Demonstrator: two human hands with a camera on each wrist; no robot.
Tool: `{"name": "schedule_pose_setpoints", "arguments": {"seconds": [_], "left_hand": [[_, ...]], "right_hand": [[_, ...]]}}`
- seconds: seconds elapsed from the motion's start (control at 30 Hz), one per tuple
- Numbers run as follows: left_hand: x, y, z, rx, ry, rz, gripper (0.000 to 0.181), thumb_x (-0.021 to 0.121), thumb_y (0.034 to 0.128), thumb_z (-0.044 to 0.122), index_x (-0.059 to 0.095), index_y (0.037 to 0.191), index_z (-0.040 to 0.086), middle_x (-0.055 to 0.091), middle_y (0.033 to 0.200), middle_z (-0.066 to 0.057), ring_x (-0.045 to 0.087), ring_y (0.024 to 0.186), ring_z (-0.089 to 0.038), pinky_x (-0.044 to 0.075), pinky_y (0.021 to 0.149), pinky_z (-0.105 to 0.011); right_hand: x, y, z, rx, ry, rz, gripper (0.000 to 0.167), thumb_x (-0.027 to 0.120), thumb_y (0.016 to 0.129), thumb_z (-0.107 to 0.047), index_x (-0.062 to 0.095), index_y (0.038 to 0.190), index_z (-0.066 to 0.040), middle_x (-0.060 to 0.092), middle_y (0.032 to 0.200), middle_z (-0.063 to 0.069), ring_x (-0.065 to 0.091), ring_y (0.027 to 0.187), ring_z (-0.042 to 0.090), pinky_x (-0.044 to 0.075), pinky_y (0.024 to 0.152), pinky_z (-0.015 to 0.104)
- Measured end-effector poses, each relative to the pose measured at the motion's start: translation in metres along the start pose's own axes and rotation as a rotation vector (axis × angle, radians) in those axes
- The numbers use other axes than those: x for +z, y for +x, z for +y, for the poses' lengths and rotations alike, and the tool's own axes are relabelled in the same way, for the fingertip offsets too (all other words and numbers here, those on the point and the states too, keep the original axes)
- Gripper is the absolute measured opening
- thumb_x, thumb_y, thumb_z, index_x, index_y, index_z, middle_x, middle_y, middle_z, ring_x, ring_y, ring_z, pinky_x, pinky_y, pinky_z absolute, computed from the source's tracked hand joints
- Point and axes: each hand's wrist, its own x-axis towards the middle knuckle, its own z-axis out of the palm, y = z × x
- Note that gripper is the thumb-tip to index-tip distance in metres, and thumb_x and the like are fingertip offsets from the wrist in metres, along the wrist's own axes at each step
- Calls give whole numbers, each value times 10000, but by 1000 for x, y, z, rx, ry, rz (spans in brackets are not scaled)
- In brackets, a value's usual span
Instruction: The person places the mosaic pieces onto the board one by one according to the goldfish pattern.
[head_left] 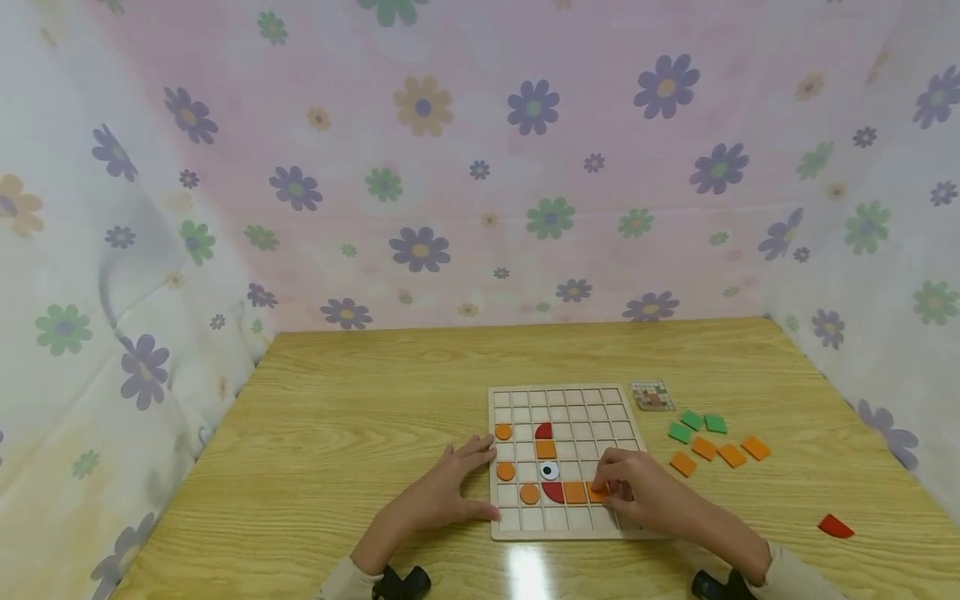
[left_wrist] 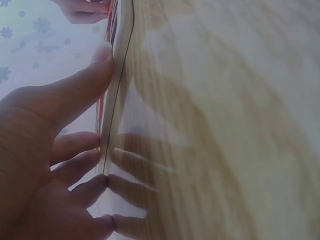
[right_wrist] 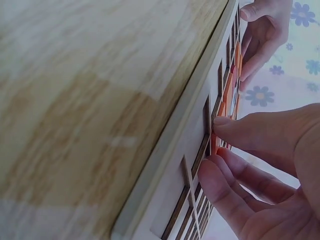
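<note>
A wooden grid board (head_left: 532,520) lies on the table with coloured pieces in its cells. My right hand (head_left: 641,492) pinches an orange square tile (head_left: 597,493) between thumb and fingers, low in a lower row of cells. Left of that tile are another orange square (head_left: 575,492), a red quarter-round piece (head_left: 553,492) and an orange disc (head_left: 529,494). Above sit a white eye piece (head_left: 550,471), an orange square (head_left: 546,450) and a red quarter-round (head_left: 543,431). Spread along the board's left edge, my left hand (head_left: 442,492) touches it with thumb and fingertips.
Right of the board lie green squares (head_left: 692,419), several orange squares (head_left: 732,455) and a red quarter-round piece (head_left: 836,526). A small patterned card (head_left: 652,396) is by the board's upper right corner. Flowered cloth (head_left: 480,208) hangs behind the wooden table (head_left: 337,400).
</note>
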Motion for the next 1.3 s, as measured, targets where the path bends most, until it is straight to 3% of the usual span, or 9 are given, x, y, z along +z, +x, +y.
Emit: {"name": "schedule_pose_setpoints", "arguments": {"seconds": [0.43, 0.67, 0.8, 1.03, 1.3], "left_hand": [[1, 0, -1, 20, 13, 9, 831, 737, 767, 471, 431, 1420, 58, 267, 1535, -54, 179, 1418, -275, 74, 1126, -558], [1, 0, -1, 12, 15, 7, 829, 736, 766, 478, 433, 1420, 67, 268, 1535, -44, 178, 1420, -271, 79, 1127, -553], [0, 0, 0, 8, 18, 4, 827, 739, 769, 467, 430, 1423, 66, 264, 1537, -41, 177, 1421, -267, 76, 1130, -546], [1, 1, -1, 19, 26, 7, 837, 737, 765, 480, 429, 1423, 65, 266, 1536, -41, 177, 1421, -260, 82, 1127, -553], [1, 1, -3, 14, 28, 6, 844, 728, 765, 498, 425, 1427, 71, 264, 1538, -34, 175, 1422, -254, 79, 1128, -553]], "right_hand": [[3, -5, 1, -84, -3, 55, 149, 721, 803, -11, 702, 900, -122, 581, 892, -34, 461, 638, -24, 453, 504, 163], [-4, -10, 0, -71, 15, 102, 165, 687, 844, -21, 704, 919, -167, 579, 898, -43, 465, 650, -14, 448, 503, 166], [-11, -14, 0, -75, 30, 102, 123, 657, 874, -26, 687, 941, -124, 575, 920, 1, 513, 722, 16, 475, 532, 197], [-25, -25, 7, -19, -19, 132, 113, 674, 866, -43, 672, 959, -109, 570, 974, -8, 526, 756, 46, 471, 527, 219], [-34, -37, 23, -31, -66, 184, 173, 691, 838, -6, 669, 973, -111, 571, 997, 6, 526, 762, 59, 461, 526, 213]]}}
